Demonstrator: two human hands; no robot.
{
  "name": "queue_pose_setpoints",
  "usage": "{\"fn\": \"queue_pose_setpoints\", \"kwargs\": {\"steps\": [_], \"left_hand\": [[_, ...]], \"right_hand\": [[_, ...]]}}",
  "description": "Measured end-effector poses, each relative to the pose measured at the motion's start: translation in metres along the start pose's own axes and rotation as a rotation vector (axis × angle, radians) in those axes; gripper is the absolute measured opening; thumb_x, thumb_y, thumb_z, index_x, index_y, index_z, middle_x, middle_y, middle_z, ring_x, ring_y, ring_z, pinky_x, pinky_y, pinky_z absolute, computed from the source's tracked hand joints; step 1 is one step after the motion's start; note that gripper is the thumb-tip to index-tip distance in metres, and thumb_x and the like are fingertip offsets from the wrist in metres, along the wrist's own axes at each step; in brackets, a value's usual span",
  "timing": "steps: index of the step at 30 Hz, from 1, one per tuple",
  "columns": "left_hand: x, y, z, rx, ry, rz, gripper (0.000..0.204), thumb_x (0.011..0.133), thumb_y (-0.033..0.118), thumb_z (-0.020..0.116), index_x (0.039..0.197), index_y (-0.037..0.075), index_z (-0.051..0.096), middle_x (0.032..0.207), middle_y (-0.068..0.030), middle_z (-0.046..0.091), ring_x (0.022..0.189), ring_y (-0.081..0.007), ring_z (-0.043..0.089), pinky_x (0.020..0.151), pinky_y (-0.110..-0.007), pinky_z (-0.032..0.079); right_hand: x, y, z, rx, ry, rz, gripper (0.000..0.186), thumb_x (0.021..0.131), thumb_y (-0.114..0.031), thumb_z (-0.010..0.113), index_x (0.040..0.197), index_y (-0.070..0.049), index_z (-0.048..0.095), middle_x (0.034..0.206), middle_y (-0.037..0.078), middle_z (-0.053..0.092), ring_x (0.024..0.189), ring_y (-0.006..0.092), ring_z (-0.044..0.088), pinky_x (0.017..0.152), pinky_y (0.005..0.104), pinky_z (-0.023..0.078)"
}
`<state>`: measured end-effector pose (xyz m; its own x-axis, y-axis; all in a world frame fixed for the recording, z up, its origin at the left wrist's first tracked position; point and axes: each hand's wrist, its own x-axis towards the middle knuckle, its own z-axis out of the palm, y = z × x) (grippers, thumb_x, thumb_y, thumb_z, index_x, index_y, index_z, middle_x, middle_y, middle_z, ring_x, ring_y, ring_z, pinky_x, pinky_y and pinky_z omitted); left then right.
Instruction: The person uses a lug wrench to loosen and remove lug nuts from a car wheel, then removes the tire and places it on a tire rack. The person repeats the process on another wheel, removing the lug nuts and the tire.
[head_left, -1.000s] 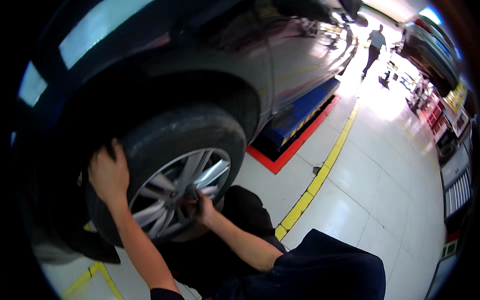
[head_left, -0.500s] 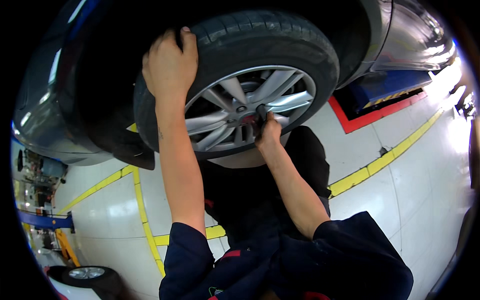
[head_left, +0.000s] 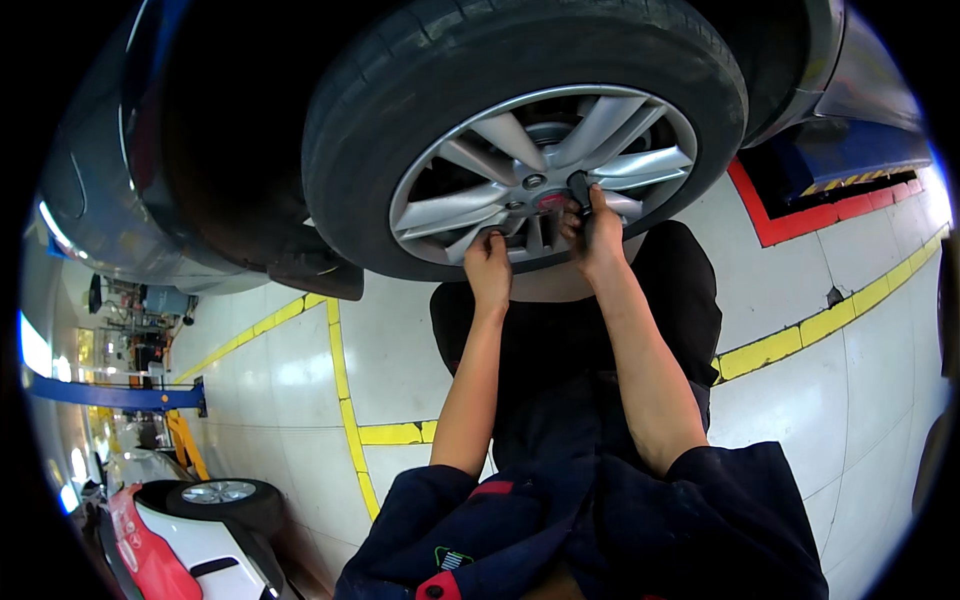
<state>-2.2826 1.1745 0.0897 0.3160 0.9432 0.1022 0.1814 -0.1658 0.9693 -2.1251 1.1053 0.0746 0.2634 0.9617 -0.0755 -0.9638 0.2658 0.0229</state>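
A black tyre point(head_left: 350, 165) on a silver spoked wheel point(head_left: 520, 140) stands upright in a car's wheel arch. My right hand point(head_left: 600, 235) is closed on a small black cylindrical piece point(head_left: 580, 187), held against the hub beside the reddish centre cap point(head_left: 551, 201). Its exact kind is hard to make out. My left hand point(head_left: 489, 268) has its fingers curled at the wheel's lower spokes, by the rim. Whether anything small lies under those fingertips cannot be seen. Lug holes show around the centre cap.
The dark car body point(head_left: 100, 200) curves along the left, with a mud flap point(head_left: 315, 276) behind the tyre. At right, a blue lift part point(head_left: 865, 160) sits by a red floor border point(head_left: 780, 225). Yellow lines point(head_left: 345, 400) mark the tiled floor. Another wheel point(head_left: 218, 492) lies flat at lower left.
My left hand has let go of the tyre's upper left side and come down to the lower spokes. My right hand stays by the hub. The wheel appears larger and higher in view.
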Motion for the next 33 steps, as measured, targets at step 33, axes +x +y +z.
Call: {"fn": "queue_pose_setpoints", "kwargs": {"steps": [33], "left_hand": [[0.013, 0.029, 0.056, -0.306, -0.331, -0.278, 0.021, 0.088, 0.012, 0.042, 0.089, 0.000, 0.059, 0.076, -0.0037, 0.059, 0.063, -0.0107, 0.054, 0.056, -0.024, 0.041]], "right_hand": [[-0.009, 0.009, 0.038, 0.173, 0.379, -0.185, 0.041, 0.090, -0.031, 0.049, 0.107, 0.006, 0.048, 0.072, 0.002, 0.051, 0.058, 0.0098, 0.052, 0.050, 0.0194, 0.044]]}}
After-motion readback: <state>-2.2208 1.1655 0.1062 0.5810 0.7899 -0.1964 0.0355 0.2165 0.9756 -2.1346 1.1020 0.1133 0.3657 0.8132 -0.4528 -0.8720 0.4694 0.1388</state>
